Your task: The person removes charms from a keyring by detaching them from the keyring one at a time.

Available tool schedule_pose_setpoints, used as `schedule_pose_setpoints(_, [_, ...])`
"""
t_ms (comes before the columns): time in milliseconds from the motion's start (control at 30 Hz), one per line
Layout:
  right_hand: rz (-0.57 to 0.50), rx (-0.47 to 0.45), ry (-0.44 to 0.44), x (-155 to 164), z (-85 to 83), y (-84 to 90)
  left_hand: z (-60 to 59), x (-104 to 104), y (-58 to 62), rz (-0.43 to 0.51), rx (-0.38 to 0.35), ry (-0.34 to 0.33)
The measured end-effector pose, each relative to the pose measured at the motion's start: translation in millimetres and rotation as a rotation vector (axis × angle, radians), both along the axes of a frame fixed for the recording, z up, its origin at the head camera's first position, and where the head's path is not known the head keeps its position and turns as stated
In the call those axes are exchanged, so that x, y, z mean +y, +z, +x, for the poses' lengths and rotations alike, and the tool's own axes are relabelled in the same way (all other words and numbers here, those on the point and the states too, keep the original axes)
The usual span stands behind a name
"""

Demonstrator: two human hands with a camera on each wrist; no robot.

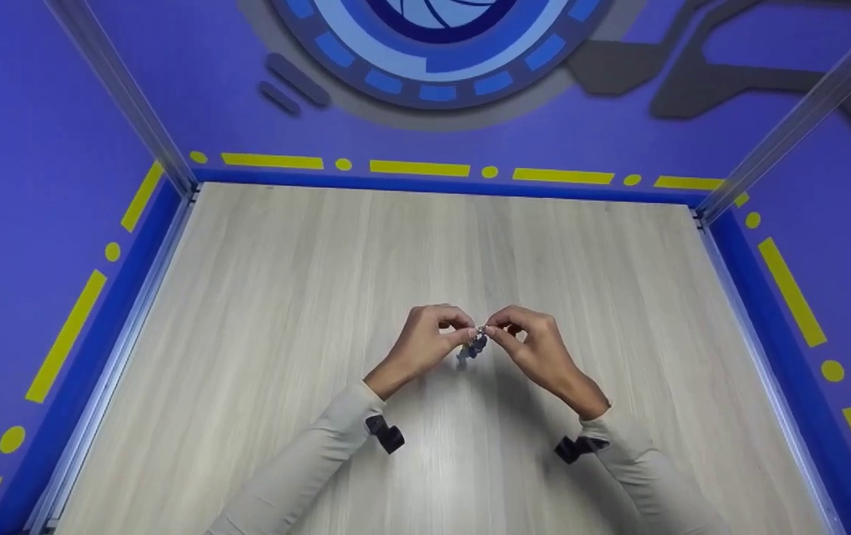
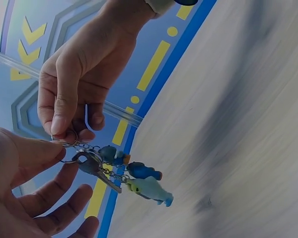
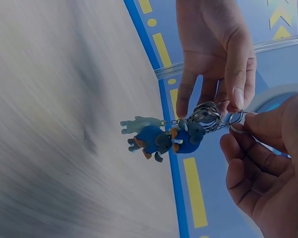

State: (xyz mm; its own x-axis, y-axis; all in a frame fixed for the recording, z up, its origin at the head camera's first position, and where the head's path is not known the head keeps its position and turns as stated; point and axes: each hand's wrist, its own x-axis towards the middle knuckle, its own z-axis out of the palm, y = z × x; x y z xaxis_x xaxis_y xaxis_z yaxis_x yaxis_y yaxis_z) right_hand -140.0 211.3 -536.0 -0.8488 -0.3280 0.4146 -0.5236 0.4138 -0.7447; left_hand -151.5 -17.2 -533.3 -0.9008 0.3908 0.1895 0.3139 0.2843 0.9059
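In the head view my left hand (image 1: 425, 338) and right hand (image 1: 533, 345) meet over the table, fingertips close together. Between them hangs a bunch of keyrings (image 1: 476, 345). My left hand (image 2: 20, 178) pinches a metal ring by its edge with thumb and forefinger. A metal ring (image 3: 237, 119) is pinched by my right hand (image 3: 268, 163) too, on the opposite side. From the rings dangle a key (image 2: 95, 170) and small figure charms on short chains: a pale green one (image 2: 151, 189), a dark blue one (image 2: 143, 171) and a grey-blue one (image 2: 111, 154).
A wood-grain table (image 1: 306, 282) lies beneath the hands. Blue panels (image 1: 195, 89) with yellow markings rise at the back and both sides. Metal rails (image 1: 117, 349) run along the table's side edges. Each wrist bears a small black camera (image 1: 386, 435).
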Motion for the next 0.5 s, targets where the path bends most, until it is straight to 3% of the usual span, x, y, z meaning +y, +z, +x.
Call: schedule_pose_setpoints(500, [-0.05,-0.046,-0.028,5.9,2.5,0.8,-1.9,0.5,-5.0,0.149,-0.056,-0.002])
